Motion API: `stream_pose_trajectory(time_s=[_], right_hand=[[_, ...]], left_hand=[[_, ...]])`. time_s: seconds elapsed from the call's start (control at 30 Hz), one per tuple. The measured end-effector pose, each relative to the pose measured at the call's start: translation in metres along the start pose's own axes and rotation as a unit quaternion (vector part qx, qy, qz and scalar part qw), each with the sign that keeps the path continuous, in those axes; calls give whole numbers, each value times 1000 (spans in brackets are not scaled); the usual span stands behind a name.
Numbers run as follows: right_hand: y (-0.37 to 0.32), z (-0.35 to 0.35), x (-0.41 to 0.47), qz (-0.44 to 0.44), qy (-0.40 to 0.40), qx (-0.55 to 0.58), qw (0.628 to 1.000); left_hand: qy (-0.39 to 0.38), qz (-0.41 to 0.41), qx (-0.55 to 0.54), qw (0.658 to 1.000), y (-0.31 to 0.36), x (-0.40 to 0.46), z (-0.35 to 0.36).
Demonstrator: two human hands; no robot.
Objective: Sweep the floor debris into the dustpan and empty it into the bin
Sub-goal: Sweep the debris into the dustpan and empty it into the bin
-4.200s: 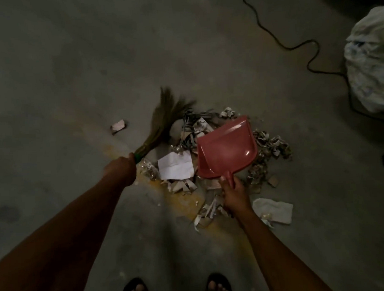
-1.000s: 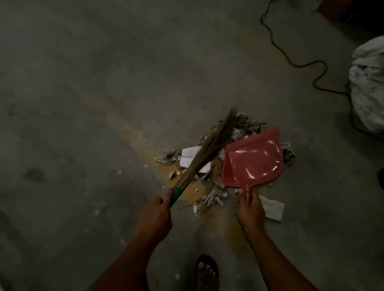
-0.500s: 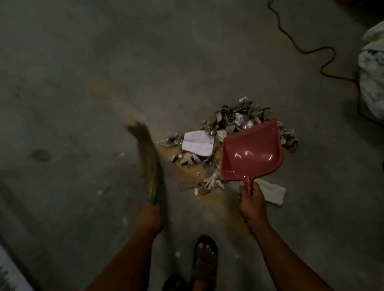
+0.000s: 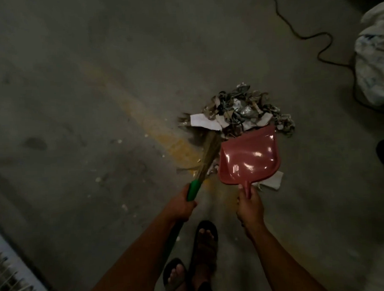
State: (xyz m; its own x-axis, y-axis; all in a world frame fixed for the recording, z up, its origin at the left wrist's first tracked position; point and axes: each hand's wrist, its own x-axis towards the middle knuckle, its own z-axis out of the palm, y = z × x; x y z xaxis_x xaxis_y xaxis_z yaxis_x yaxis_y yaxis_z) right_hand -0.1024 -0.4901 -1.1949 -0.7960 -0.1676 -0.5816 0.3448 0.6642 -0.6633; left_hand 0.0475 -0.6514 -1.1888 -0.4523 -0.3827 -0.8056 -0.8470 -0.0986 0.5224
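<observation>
My left hand is wrapped round the green plastic grip of the broom. Its dry straw bristles fan out, blurred, at the left edge of the debris pile. My right hand is clamped on the short stub handle of the dustpan, thumb on top. The pan is glossy red plastic, a flat scoop shape, its inside bare with light glints on it. Its open lip points to the upper right and touches the pile.

The pile sits centre-right of the frame: crumpled paper strips, grey shreds, something foil-like, plus one flat white sheet on its left side. A second white paper scrap lies just beside the pan's lower right corner, partly under it.

The floor is rough grey concrete with a worn yellow paint stripe running diagonally under the broom. Small pale crumbs are scattered in the lower left.

A black cable snakes across the upper right. A crinkled white plastic sack sits at the right edge. My sandalled feet are at bottom centre. A white wire grid shows in the bottom left corner.
</observation>
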Motion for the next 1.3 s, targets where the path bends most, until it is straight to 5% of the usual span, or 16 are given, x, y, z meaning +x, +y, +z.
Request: stream_pose_trajectory(time_s=[0.4, 0.73, 1.07, 1.3], right_hand=[[-38, -33, 6, -25, 79, 7, 997], [-14, -54, 32, -23, 43, 41, 998], [-2, -109, 69, -51, 15, -7, 999], [22, -123, 90, -41, -56, -21, 997]], left_hand=[[17, 133, 217, 967, 22, -38, -9], [89, 125, 198, 968, 14, -27, 37], [207, -7, -17, 978, 1, -66, 98], [251, -172, -21, 952, -41, -73, 135]])
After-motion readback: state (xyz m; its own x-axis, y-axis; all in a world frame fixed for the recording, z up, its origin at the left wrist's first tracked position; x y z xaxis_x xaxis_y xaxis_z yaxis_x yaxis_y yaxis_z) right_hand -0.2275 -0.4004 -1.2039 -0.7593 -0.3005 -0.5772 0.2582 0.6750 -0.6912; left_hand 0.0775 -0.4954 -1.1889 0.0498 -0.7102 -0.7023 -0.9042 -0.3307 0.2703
